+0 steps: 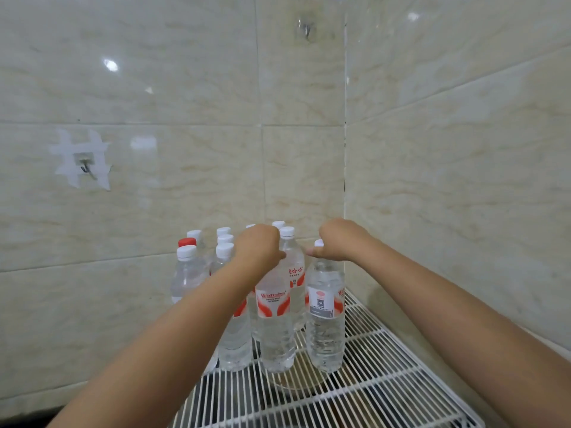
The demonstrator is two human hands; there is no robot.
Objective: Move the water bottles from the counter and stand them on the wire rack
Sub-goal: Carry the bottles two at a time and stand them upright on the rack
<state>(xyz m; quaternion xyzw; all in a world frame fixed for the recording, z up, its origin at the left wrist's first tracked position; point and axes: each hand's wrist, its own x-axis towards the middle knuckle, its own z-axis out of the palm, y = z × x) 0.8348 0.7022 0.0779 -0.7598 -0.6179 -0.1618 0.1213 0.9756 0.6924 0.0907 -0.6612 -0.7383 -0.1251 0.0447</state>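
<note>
Several clear water bottles with red-and-white labels stand upright on the white wire rack [380, 381] in the wall corner. My left hand [258, 247] is closed over the top of the front middle bottle [275, 329]; its cap is hidden under my fingers. My right hand [336, 240] grips the neck of the front right bottle [326, 332], whose white cap shows beside my thumb. Both of these bottles rest upright on the rack wires. Behind them more bottles stand in rows, most with white caps, one with a red cap [187, 242].
Beige tiled walls meet in a corner right behind the bottles. A small taped wall hook [83, 166] sits at left and another hook [306, 29] high up. The front part of the rack holds no bottles. Something round and dark lies below the rack wires.
</note>
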